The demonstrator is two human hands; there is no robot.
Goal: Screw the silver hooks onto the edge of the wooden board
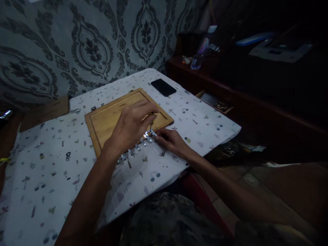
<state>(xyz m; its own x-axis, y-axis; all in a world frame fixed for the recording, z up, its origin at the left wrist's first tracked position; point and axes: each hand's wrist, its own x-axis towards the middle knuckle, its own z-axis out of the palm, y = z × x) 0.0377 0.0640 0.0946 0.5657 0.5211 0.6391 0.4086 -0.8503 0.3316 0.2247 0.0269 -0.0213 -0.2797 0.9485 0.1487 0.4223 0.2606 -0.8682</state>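
Observation:
A wooden board (106, 118) with a grooved border lies flat on the patterned tablecloth. Several shiny metal clips (143, 141) stick out in a row along its near edge. From above, my left hand (132, 123) has its fingers closed round a small yellow-and-black screwdriver (152, 119), which points down, its tip at the clips near the board's right corner. My right hand (172, 140) pinches the rightmost clip or something beside it; the fingers partly hide what is there.
A black phone (163, 87) lies beyond the board. Cardboard (44, 112) sits at the table's left, against the patterned wall. On dark furniture to the right stands a plastic bottle (202, 48), above an open drawer (215, 101). The tablecloth (205, 130) ends near my lap.

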